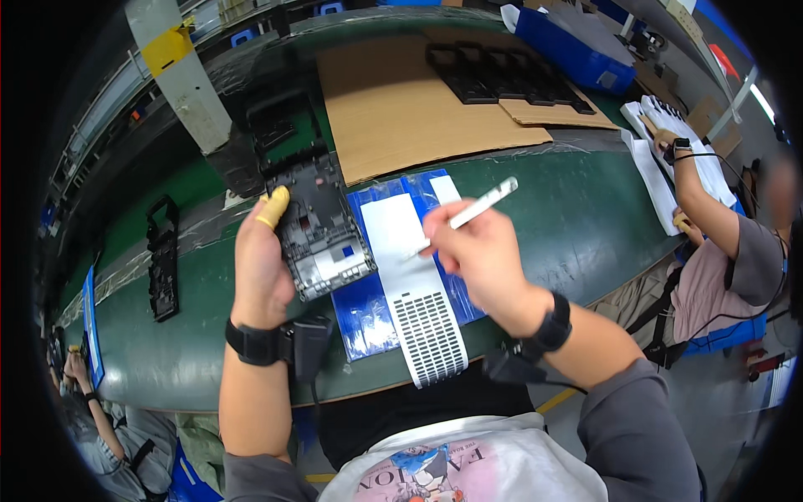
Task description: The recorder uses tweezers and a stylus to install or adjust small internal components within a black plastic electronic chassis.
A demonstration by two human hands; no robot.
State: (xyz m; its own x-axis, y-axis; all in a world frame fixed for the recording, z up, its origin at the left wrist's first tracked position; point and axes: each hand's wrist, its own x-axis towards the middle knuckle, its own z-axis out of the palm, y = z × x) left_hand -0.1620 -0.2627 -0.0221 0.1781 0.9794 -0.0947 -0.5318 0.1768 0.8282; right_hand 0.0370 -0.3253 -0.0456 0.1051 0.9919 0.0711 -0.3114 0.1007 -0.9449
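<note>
My left hand (pixel 261 259), a yellow finger cot on its thumb, grips a black plastic housing (pixel 316 205) by its left edge. The housing has a loop handle at its far end and a silvery, ribbed near end. In my right hand (pixel 485 255) is a slim white pen-shaped tool (pixel 489 201), pinched between thumb and fingers; its lower tip is blurred. That tip is over a white sticker sheet (pixel 389 222), whose near part carries rows of small black rectangles and hangs past the table edge. Beneath the sheet lies a shiny blue plastic-covered pad (pixel 364 322).
Brown cardboard (pixel 401 109) lies beyond the pad, bearing several black handled housings (pixel 493 71). Another black housing (pixel 163 259) is at left on the green table (pixel 226 335). A pillar (pixel 184 79) and blue bin (pixel 569 46) stand farther back. Co-workers sit at both sides.
</note>
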